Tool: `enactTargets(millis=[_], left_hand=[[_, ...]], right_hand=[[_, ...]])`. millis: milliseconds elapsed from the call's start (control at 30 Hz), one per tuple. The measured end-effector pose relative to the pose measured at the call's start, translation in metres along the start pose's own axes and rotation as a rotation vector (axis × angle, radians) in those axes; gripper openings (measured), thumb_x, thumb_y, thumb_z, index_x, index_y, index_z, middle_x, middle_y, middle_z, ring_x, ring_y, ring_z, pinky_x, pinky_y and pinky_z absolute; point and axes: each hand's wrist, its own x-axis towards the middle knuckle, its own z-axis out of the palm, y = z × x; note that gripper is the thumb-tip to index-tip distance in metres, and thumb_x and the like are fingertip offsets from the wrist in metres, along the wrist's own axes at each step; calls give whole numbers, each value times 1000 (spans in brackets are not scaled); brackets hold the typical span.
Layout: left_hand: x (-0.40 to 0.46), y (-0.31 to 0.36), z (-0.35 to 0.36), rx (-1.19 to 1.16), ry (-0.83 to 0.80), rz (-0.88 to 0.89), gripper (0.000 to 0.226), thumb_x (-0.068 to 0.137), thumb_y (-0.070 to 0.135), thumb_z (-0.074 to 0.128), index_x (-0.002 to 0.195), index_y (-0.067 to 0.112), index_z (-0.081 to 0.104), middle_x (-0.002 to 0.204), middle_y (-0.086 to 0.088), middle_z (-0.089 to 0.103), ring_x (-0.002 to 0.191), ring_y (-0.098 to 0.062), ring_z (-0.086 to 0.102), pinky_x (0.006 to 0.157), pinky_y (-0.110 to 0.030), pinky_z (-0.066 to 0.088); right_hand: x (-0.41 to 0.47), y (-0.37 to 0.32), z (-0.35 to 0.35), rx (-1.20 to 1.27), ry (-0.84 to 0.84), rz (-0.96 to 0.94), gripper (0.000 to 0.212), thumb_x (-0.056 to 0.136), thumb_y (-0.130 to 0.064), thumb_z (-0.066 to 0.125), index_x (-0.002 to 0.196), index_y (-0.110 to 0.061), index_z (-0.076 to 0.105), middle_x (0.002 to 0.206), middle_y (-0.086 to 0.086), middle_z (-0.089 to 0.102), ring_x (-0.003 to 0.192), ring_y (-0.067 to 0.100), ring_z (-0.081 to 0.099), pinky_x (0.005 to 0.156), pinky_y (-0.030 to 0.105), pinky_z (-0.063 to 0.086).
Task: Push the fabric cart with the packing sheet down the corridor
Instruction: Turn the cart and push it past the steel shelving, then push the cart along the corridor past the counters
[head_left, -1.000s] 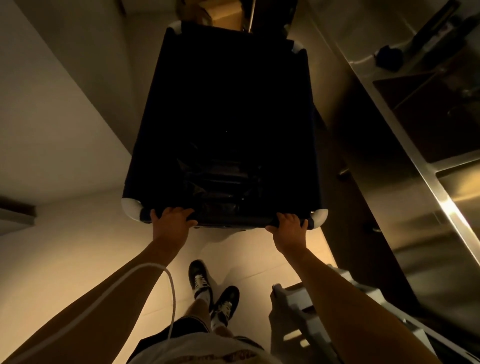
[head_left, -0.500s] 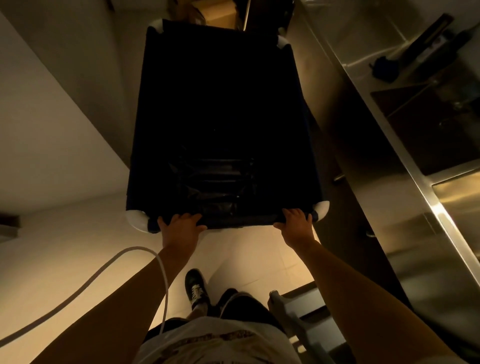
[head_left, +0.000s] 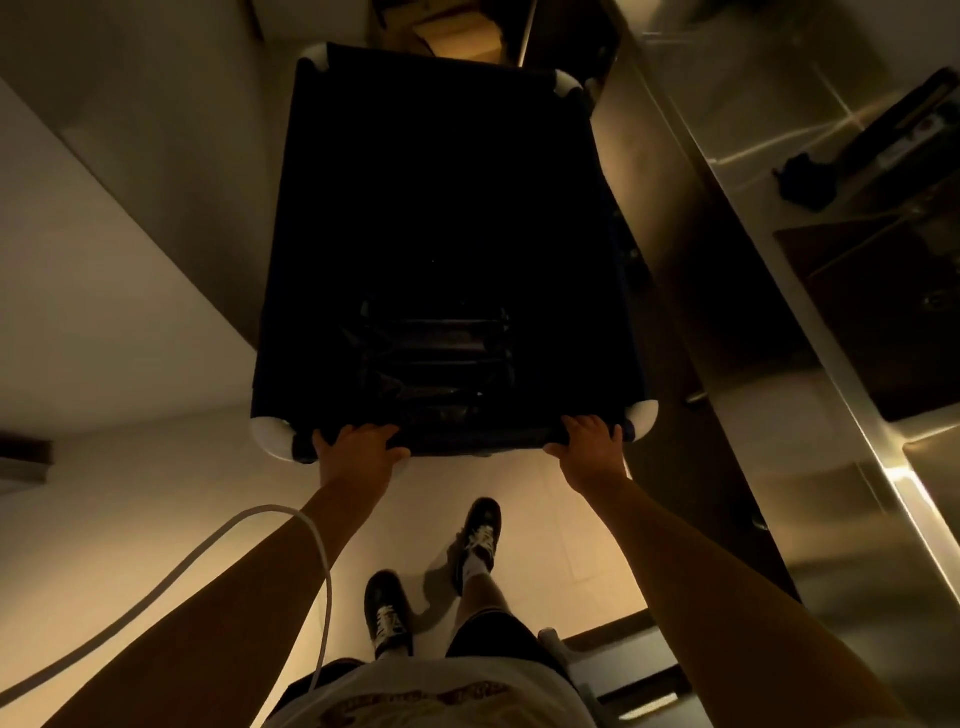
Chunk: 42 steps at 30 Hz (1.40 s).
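A deep cart of dark fabric (head_left: 311, 260) with white corner caps fills the middle of the view. A dark, shiny packing sheet (head_left: 436, 358) lies folded at its bottom, near my side. My left hand (head_left: 358, 449) grips the near rim toward the left corner. My right hand (head_left: 589, 447) grips the same rim beside the right corner. Both arms are stretched out. My feet stand on the pale floor just behind the cart, the right foot ahead.
A pale wall (head_left: 130, 249) runs close along the left. A stainless steel counter (head_left: 779, 364) with a dark item (head_left: 805, 179) on top lines the right side. Cardboard boxes (head_left: 452, 36) stand beyond the cart. A white cable (head_left: 223, 535) hangs over my left arm.
The cart has rolled forward along the corridor, with both hands holding the rim. My feet have swapped, the right one now leading. The counter's sink has slid nearer.
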Motion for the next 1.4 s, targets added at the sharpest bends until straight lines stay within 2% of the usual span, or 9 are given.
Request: enactTargets(millis=[267,500,800,1200,1400], left_hand=[[60,20,-27,2,11,-89,41,95,52,46,133,38,52,127,-1,64,131,-28,49,116,-70,20],[110,32,-45,30,92,-158,47,93,57,46,136,38,50,135,-1,58,133,-28,46,113,-68,24],[174,46,-71,-28,110,-220,40,91,50,52,129,38,55,127,-3,61,127,-30,49,112,-68,25],[276,48,-123,-82,-4,-280,41,93,49,52,132,38,53,136,-3,55,135,-29,41,116,-69,17],[331,42,-152,-88,-70,-281,44,91,55,51,133,40,52,138,-2,54,137,-29,39,116,-70,17]], right_hand=[[73,-5,-33,33,24,-63,58,102,-47,50,152,-20,40,155,6,45,153,27,27,129,57,9],[138,-9,-62,-22,21,-155,63,104,-55,38,157,-21,30,161,5,36,157,26,18,129,57,6],[213,-20,-97,59,49,-194,55,100,-51,51,147,-23,47,153,3,47,153,25,27,128,57,5],[310,-66,-152,31,3,-177,52,99,-48,56,144,-23,51,150,4,49,149,25,34,127,56,9],[357,-93,-188,-31,-76,-168,57,101,-46,52,153,-24,40,158,4,39,152,27,28,127,58,9]])
